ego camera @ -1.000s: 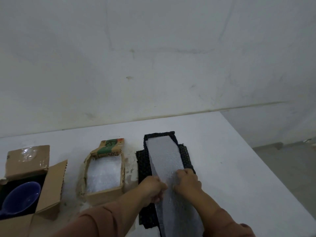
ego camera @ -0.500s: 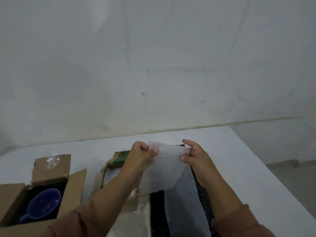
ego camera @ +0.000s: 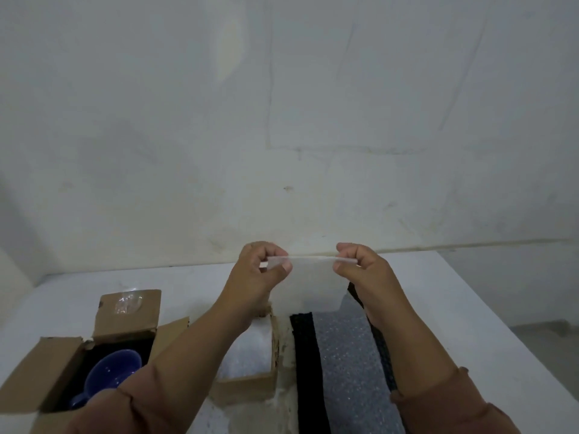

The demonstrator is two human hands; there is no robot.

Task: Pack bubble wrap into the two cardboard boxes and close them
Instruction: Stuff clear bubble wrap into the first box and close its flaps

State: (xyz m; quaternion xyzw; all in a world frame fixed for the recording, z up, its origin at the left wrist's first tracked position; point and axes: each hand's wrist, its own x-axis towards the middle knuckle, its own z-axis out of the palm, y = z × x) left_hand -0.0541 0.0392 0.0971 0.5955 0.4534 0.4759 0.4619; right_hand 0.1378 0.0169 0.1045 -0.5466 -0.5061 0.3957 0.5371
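Observation:
A translucent bubble wrap sheet [ego camera: 308, 285] hangs in the air over the table, pinched at its top corners by my left hand [ego camera: 261, 272] and my right hand [ego camera: 360, 270]. Under it a longer bubble wrap strip [ego camera: 347, 364] lies on a black mat [ego camera: 305, 349]. A small open cardboard box [ego camera: 250, 385] with white wrap inside sits below my left forearm. At the far left a larger open cardboard box [ego camera: 44, 368] holds a blue cup [ego camera: 111, 375].
The white table [ego camera: 470, 308] ends at its right edge near a grey floor [ego camera: 551, 343]. A white wall [ego camera: 282, 120] stands right behind the table. A flap of the larger box with clear tape [ego camera: 128, 303] sticks up at the back.
Both hands pulled a piece of wrap off the strip and raised it from table height up into the air, holding it stretched by its top edge. The camera tilted upward.

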